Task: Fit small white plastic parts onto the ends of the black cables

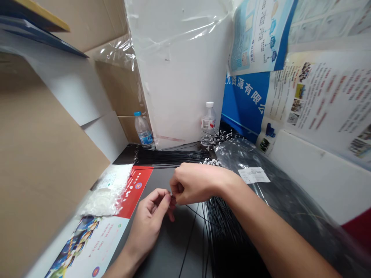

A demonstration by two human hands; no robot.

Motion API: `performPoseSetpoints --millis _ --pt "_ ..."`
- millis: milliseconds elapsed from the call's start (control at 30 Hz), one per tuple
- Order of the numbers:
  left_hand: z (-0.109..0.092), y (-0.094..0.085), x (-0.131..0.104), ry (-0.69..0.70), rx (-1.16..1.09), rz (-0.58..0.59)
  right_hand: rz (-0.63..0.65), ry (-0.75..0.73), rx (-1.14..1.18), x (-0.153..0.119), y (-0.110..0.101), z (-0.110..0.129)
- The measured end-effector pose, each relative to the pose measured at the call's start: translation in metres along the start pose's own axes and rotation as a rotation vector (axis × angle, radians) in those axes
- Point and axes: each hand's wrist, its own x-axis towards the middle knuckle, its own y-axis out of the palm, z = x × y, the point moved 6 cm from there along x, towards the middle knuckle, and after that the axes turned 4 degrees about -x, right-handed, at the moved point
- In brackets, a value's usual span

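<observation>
My left hand is closed in a pinch, thumb against the forefinger. What sits between those fingertips is too small and covered to make out. Touching it from above is my right hand, bent down at the wrist with its fingers curled and pinched. A thin black wire slants from the meeting fingertips down toward the right, in line with the right hand's pinch. Under my right forearm lies a thick bundle of black wires, with a few loose strands beside it on the dark tabletop.
Black wires with white ends lie across the back. Two bottles stand behind them. A bag of small white pieces rests on printed sheets at left. Clear plastic film covers the right side; cardboard rises at left.
</observation>
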Motion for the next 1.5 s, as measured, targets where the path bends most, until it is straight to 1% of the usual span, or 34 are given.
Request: performPoseSetpoints --millis 133,333,633,900,1233,1333,1500 --pt "0.000 0.000 0.000 0.002 0.001 0.008 -0.024 -0.006 -0.029 0.000 -0.001 0.000" --pt "-0.001 0.002 0.000 0.001 0.020 0.026 -0.016 -0.015 -0.038 0.002 0.001 0.001" --pt "0.006 -0.001 -0.004 0.043 0.117 0.028 -0.032 -0.040 -0.070 0.008 0.006 0.004" --pt "0.000 -0.003 -0.002 0.072 -0.010 -0.045 -0.107 -0.070 -0.066 0.011 0.001 0.009" --pt "0.000 -0.011 -0.001 0.057 -0.048 -0.076 -0.124 -0.109 -0.034 0.018 0.005 0.011" --pt "0.000 -0.012 0.000 0.031 -0.104 -0.069 -0.129 -0.112 -0.021 0.018 0.005 0.010" --pt "0.003 -0.011 0.001 -0.044 -0.230 0.007 -0.115 -0.102 0.052 0.013 0.000 0.010"
